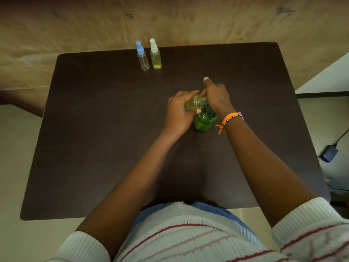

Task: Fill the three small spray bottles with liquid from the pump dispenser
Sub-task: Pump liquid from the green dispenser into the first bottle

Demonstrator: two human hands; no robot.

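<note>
Near the worktop (pixel 94 129) centre stands the green pump dispenser (pixel 204 121), holding green liquid. The left hand (pixel 181 110) grips a small spray bottle (pixel 194 103) of yellowish liquid, tilted, neck toward the right hand (pixel 217 97), whose fingers curl over the dispenser top, forefinger extended. Near the far edge stand a clear blue-capped bottle (pixel 143 57) and a yellow-filled white-capped bottle (pixel 155 55), both upright.

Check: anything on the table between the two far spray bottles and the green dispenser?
Nothing; head view shows bare table between the far bottles and the dispenser.
</note>
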